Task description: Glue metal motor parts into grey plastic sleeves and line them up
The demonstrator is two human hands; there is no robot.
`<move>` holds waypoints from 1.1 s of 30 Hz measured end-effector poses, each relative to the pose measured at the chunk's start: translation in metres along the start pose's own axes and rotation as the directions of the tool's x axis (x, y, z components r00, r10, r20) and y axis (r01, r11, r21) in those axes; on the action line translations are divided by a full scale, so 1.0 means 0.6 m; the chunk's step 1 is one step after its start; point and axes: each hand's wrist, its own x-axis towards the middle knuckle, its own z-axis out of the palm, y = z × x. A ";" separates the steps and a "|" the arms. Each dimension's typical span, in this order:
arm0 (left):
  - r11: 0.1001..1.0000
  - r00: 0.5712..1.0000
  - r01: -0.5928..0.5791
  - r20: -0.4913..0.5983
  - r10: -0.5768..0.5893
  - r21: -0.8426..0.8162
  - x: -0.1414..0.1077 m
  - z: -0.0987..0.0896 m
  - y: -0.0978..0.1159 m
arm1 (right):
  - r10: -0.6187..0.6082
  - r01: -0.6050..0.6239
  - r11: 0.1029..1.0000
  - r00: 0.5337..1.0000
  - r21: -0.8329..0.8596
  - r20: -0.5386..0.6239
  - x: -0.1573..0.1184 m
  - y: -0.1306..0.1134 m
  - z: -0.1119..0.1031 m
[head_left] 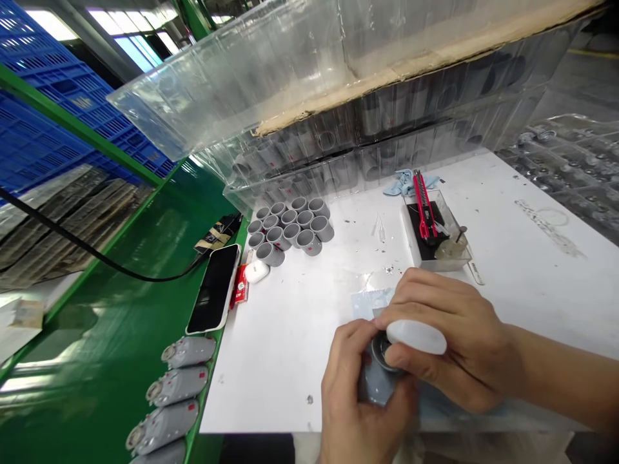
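Note:
My left hand (348,386) is wrapped round a grey cylindrical cup (374,381) near the front edge of the white table. Its open mouth tilts up towards me, with something dark inside. Pinched in my right hand (454,325) is a tool with a white oval handle (420,337), held over that mouth. The handle's lower end is hidden by my fingers and the rim. A light blue cloth or sheet (370,301) lies beneath and behind the cup.
Several grey cups (308,241) stand grouped at the back left. A red utility knife (423,206) rests in a small tray (442,264). At left lie a phone (215,290), a white case (256,271) and several grey cylindrical assemblies (176,385). Clear plastic trays (290,84) are stacked behind.

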 end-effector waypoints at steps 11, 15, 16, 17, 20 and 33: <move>0.987 0.984 0.161 -0.068 -0.162 -0.019 -0.013 0.001 0.000 | -0.017 0.017 0.999 1.000 -0.032 -0.018 -0.003 0.001 0.000; 0.980 0.978 0.194 -0.066 -0.196 -0.039 -0.010 0.000 0.000 | -0.012 0.012 1.000 1.000 -0.029 -0.007 -0.002 0.001 -0.004; 0.980 0.979 0.192 -0.062 -0.194 -0.042 -0.009 0.000 -0.001 | -0.011 0.011 1.000 1.000 -0.026 -0.003 -0.001 0.001 -0.005; 0.981 0.980 0.188 -0.057 -0.190 -0.043 -0.009 0.000 -0.001 | -0.012 0.012 1.000 1.000 -0.023 0.002 -0.001 0.000 -0.005; 0.991 0.991 0.128 -0.024 -0.129 -0.049 -0.006 0.001 -0.002 | -0.013 0.013 1.000 1.000 -0.014 0.007 0.000 -0.001 -0.004; 0.986 0.988 0.157 0.009 -0.157 -0.055 -0.004 -0.004 0.002 | 0.005 -0.004 0.999 1.000 -0.034 0.026 0.000 -0.003 -0.004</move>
